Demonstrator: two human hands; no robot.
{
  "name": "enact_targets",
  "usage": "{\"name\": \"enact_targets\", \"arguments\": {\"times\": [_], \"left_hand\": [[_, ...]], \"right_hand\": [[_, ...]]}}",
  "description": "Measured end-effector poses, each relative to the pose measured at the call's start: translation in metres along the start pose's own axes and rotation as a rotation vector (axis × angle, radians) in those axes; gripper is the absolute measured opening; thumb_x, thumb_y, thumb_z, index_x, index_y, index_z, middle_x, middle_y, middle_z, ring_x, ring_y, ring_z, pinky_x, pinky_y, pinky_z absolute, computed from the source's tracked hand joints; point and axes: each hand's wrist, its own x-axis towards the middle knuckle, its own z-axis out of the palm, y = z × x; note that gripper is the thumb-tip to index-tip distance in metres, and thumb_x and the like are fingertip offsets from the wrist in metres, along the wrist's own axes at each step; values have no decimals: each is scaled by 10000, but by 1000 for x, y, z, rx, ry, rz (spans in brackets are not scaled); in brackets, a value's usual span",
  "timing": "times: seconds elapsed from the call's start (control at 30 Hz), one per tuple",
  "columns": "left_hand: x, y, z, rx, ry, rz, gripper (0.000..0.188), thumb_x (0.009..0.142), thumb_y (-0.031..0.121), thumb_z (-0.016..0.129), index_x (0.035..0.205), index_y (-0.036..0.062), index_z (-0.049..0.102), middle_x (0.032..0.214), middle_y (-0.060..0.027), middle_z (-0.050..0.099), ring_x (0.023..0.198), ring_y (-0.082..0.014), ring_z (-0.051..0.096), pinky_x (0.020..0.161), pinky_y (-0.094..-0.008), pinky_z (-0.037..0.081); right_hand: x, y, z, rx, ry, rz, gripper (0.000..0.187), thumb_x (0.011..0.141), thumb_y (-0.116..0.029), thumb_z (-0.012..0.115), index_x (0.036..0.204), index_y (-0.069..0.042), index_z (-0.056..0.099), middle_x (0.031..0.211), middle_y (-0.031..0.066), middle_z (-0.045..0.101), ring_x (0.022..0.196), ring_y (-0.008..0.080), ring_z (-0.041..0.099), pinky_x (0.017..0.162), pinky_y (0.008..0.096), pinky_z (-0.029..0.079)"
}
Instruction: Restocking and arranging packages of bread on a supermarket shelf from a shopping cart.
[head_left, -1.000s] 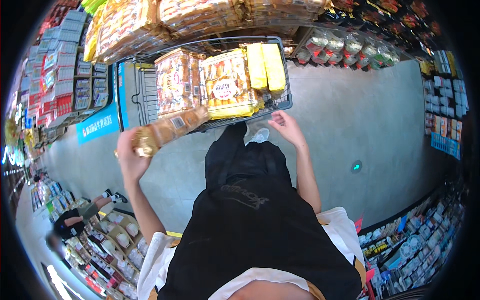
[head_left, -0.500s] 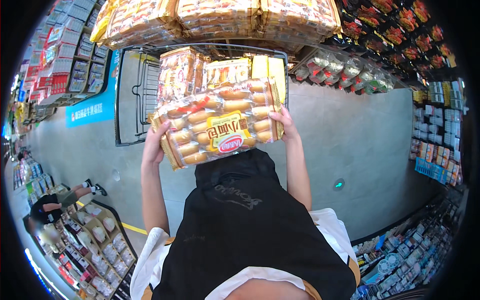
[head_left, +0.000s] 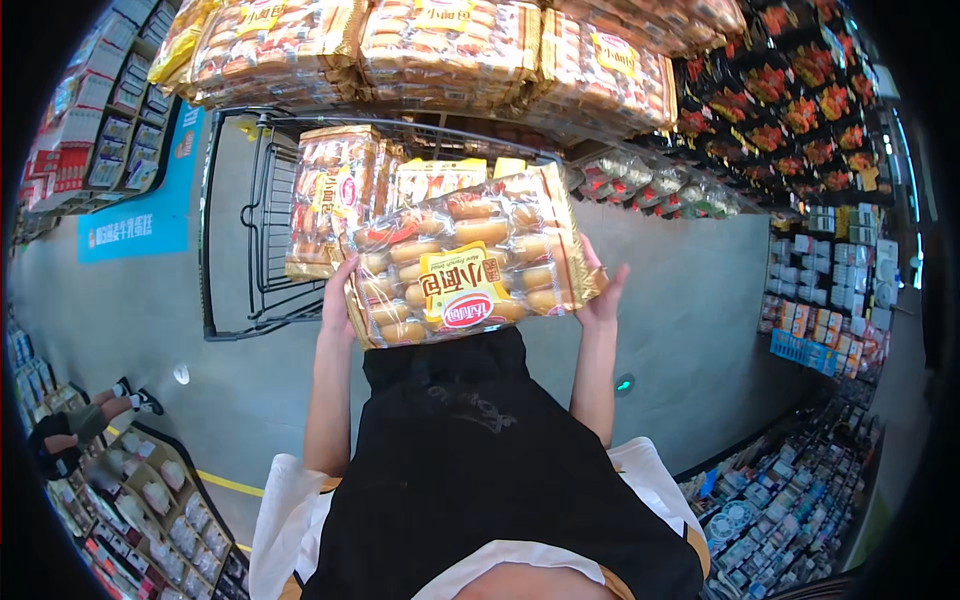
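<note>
Between my hands is a clear and gold pack of small bread rolls (head_left: 475, 240), tilted with its right side higher, in front of my black apron. My left hand (head_left: 340, 300) grips the pack's left edge, its fingers partly hidden behind the wrapper. At the right edge, my right hand (head_left: 603, 290) holds the gold crimped seam, one digit sticking out to the right. Just beyond the pack stands a black wire shopping cart (head_left: 262, 190). Inside it are another upright pack of rolls (head_left: 325, 200) and a yellow-topped pack (head_left: 440, 178), partly covered by the held one.
Stacked packs of bread rolls (head_left: 450, 50) fill the display past the cart. Black packets (head_left: 780, 90) hang at the far right, with bagged goods (head_left: 650, 185) below them. Shelves line both sides. Another person's legs (head_left: 115, 405) show at the left on the grey floor (head_left: 680, 300).
The view has shifted, showing more of the bread display. The held pack has tilted a little and moved slightly right against the cart. My right hand's digits have spread more.
</note>
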Motion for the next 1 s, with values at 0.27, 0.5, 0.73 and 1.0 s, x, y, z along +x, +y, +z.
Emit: {"name": "enact_targets", "arguments": {"times": [0.27, 0.5, 0.73, 1.0], "left_hand": [[28, -25, 13, -68, 89, 390, 596, 894, 152, 574, 1402, 44, 282, 1321, -145, 455, 1194, -268, 492, 1007, -430, 425], [7, -6, 21, -416, -379, 113, 890, 845, 703, 429, 1437, 70, 227, 1400, -160, 369, 1325, -300, 344, 1092, -470, 298], [85, 2, 33, 104, -567, -182, 934, 751, 543, 710, 1404, 36, 276, 1309, -129, 480, 1160, -227, 507, 964, -402, 444], [124, -20, 61, 138, -240, -130, 628, 716, 44, 730, 1276, 29, 445, 1067, -102, 618, 984, -203, 614, 860, -341, 511]], "right_hand": [[82, 100, -11, -39, 354, -162, 715, 781, -298, 709, 1374, -80, 374, 1322, 109, 494, 1238, 273, 464, 1036, 435, 393], [125, 75, -61, 162, 273, -29, 613, 816, -323, 577, 1302, 29, 456, 1228, 200, 574, 1090, 323, 591, 973, 471, 466], [151, 9, -13, -246, 198, 246, 635, 809, -135, 604, 1373, -1, 344, 1214, 152, 564, 1038, 242, 614, 904, 375, 520], [162, -17, 33, -784, 237, 134, 464, 910, -136, 602, 1312, -41, 389, 1096, 117, 616, 947, 149, 607, 807, 325, 506]]}}
